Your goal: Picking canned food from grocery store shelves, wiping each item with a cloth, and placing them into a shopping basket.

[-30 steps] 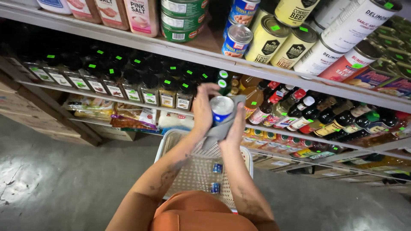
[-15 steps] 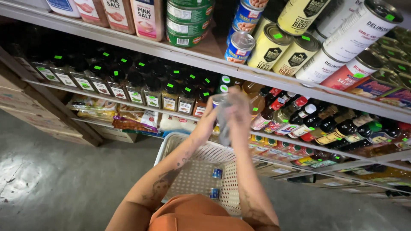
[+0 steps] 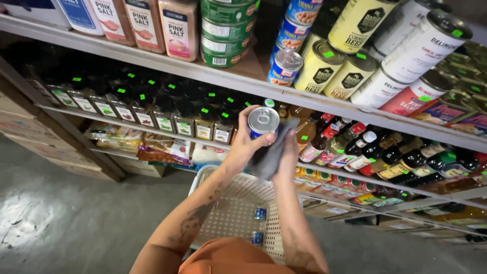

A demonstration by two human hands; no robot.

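My left hand point(image 3: 245, 147) grips a small blue can point(image 3: 263, 122) with a silver pull-tab lid, held upright in front of the middle shelf. My right hand point(image 3: 287, 160) presses a grey cloth point(image 3: 271, 152) against the can's side. Both forearms reach up over a white perforated basket point(image 3: 228, 213) that holds two small blue cans point(image 3: 259, 213).
The top shelf point(image 3: 203, 71) carries salt shakers, green tins, blue cans point(image 3: 285, 66) and yellow cans point(image 3: 319, 66). Dark sauce bottles point(image 3: 167, 119) with green stickers line the middle shelf, more bottles point(image 3: 385, 157) to the right. Cardboard boxes point(image 3: 30, 127) stand at left on a grey concrete floor.
The can has turned upright with its lid facing me, and both hands have lifted it slightly toward the shelves while the cloth moved over its side.
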